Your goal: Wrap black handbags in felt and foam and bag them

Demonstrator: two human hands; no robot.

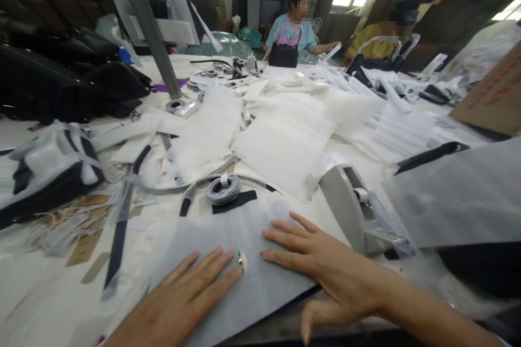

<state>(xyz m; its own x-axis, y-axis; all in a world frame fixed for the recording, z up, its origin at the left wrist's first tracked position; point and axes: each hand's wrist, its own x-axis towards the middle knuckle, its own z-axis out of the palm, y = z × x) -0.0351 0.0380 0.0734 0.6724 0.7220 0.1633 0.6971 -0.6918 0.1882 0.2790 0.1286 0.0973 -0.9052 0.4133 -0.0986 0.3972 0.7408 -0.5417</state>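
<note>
Both hands lie flat on a thin, whitish translucent sheet [220,227] spread near the table's front edge. My left hand [183,293] rests on its left part, fingers stretched out and pointing up and right. On the right part is my right hand [309,260], its fingers spread and its thumb near the sheet's front edge. Between the two hands a small gold-coloured metal piece [241,261] shows through an opening in the sheet. A dark edge shows below the sheet. Neither hand holds anything.
A grey tape dispenser [345,206] stands right of the sheet. Beyond it lie a coiled cord [223,190] and white sheets [288,141]. Black bags [65,81] are piled at left, near a metal post [152,27]. A cardboard box [492,92] is at right. Two people sit across the table.
</note>
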